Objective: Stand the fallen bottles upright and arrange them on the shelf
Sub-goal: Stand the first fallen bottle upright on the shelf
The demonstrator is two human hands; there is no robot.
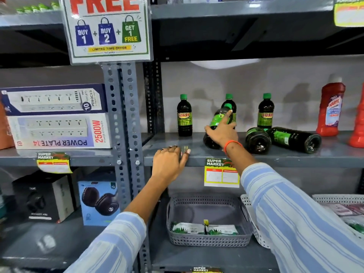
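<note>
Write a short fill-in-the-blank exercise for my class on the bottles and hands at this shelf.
1. The right hand grips a tilted bottle with a ____ label.
2. ____ dark bottles stand upright behind.
3. The left hand rests on the shelf ____.
4. Two fallen bottles lie ____ of the right hand.

Answers: green; three; edge; right

Grey slotted-steel racking (pixel 126 119) — pale wall (pixel 246 79) behind it

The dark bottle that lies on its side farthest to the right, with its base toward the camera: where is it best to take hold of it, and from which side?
Grip the rightmost fallen bottle around its labelled middle, coming from above and the front. It lies with its base toward the shelf edge and its neck pointing back-left, close to the neighbouring fallen bottle, so the neck is probably harder to reach.
</note>
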